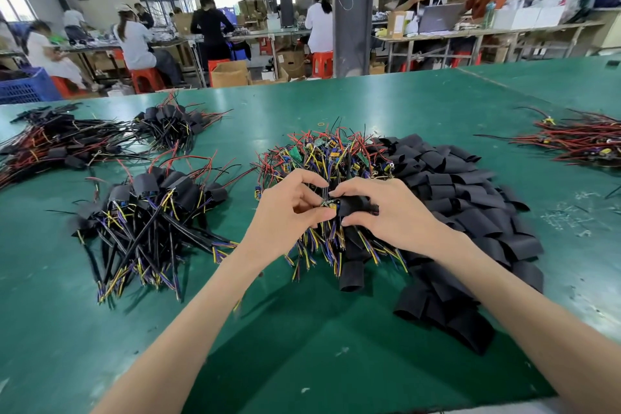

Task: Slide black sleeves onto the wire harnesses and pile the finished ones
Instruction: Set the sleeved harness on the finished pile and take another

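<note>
Both hands meet just in front of the heap of bare harnesses (322,158), which sits in the middle of the green table (437,104). The left hand (289,212) pinches a small circuit board (329,203) with wires between thumb and fingertips. The right hand (389,208) grips a black sleeve (356,205) by its mouth, thumb below and forefinger above, the sleeve's open end touching the board.

To the right of the heap, and touching it, lies a broad spread of loose black sleeves (470,205). To the left of the heap is a pile of finished harnesses (151,212) with sleeves on. Two more sleeved piles lie further left and back (174,124) (50,144). Well to the right of the heap is a bundle of red and black wires (584,141).

Beyond the table, people sit at benches on red stools (148,79). Any writing there is too small to read.
</note>
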Demonstrator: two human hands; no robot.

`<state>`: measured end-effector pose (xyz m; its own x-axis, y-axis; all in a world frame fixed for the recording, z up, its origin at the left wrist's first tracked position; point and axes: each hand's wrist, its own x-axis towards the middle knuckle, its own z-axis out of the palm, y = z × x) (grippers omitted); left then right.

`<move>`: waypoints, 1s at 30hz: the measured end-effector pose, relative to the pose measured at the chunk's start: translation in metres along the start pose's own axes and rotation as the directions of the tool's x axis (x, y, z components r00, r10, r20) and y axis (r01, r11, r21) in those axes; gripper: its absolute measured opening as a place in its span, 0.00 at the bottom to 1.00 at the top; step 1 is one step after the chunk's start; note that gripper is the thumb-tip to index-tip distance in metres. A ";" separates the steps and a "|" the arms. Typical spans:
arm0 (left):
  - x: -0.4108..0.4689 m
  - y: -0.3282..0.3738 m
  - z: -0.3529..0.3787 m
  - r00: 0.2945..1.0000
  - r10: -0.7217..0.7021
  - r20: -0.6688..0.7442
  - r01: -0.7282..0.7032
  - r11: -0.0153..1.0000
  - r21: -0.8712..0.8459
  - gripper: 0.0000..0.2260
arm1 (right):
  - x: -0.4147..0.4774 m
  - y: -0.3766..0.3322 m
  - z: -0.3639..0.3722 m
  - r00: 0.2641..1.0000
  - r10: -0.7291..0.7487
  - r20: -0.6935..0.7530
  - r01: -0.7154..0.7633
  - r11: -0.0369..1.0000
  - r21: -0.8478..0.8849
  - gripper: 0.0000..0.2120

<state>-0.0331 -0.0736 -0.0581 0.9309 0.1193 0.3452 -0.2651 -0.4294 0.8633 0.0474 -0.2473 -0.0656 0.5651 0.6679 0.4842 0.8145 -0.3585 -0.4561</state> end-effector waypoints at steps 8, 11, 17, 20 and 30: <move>0.001 0.000 0.000 0.995 -0.056 -0.088 0.057 0.998 0.007 0.11 | -0.001 -0.004 0.000 0.997 -0.012 -0.070 0.009 0.999 -0.040 0.18; 0.001 0.001 -0.003 0.996 -0.064 -0.064 0.061 0.997 -0.039 0.11 | -0.001 -0.004 0.000 0.997 -0.006 -0.072 0.003 0.999 -0.039 0.19; 0.001 -0.001 -0.001 0.994 -0.090 -0.067 0.088 0.995 -0.038 0.11 | -0.003 -0.006 0.003 0.997 -0.051 -0.056 0.047 0.997 -0.061 0.20; 0.001 -0.002 0.000 0.994 -0.069 -0.082 0.067 0.998 -0.022 0.12 | -0.002 -0.006 0.005 0.997 -0.052 -0.058 0.050 0.998 -0.038 0.21; 0.005 0.005 -0.014 0.968 0.080 -0.239 -0.051 0.991 0.126 0.13 | 0.001 0.004 -0.003 0.986 0.004 -0.169 -0.027 0.990 -0.135 0.22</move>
<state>-0.0337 -0.0631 -0.0471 0.8192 0.2953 0.4915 -0.2783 -0.5446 0.7911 0.0517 -0.2502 -0.0643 0.5825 0.5467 0.6015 0.8091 -0.4612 -0.3643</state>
